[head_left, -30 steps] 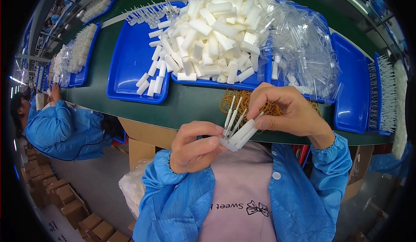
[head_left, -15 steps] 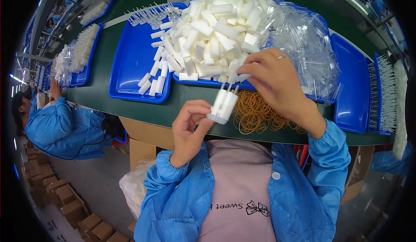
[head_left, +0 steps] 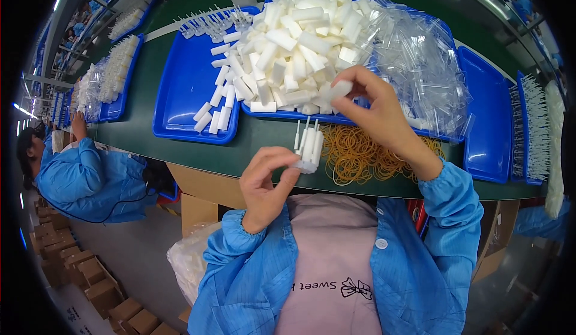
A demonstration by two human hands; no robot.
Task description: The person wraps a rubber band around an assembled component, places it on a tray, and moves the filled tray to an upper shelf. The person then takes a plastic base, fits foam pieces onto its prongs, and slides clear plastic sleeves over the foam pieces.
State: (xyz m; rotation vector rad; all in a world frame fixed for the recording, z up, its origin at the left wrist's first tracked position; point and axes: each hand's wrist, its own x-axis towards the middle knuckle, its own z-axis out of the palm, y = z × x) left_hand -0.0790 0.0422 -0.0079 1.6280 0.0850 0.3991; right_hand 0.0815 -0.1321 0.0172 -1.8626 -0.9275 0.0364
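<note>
Between the fingertips of my left hand [head_left: 266, 185] is the base of a small clear plastic holder [head_left: 306, 166] with upright pins. White foam cylinders [head_left: 311, 145] sit on some of its pins, and at least one pin stands bare. My right hand [head_left: 379, 112] pinches a single white foam piece [head_left: 341, 89] at the front edge of the foam heap, above and to the right of the holder. The heap of white foam pieces [head_left: 300, 41] rises high over its blue tray [head_left: 282, 115].
Orange rubber bands [head_left: 366, 155] lie by the table's front edge. Clear plastic tubes [head_left: 414, 65] fill a tray on the right. A blue tray [head_left: 195, 83] on the left bears pinned holders [head_left: 213, 23] and loose foam. A co-worker [head_left: 90, 173] sits at far left.
My right hand has turned and lifted slightly, with a foam piece now plain between its fingertips. The holder in my left hand has shifted a little and shows a bare pin.
</note>
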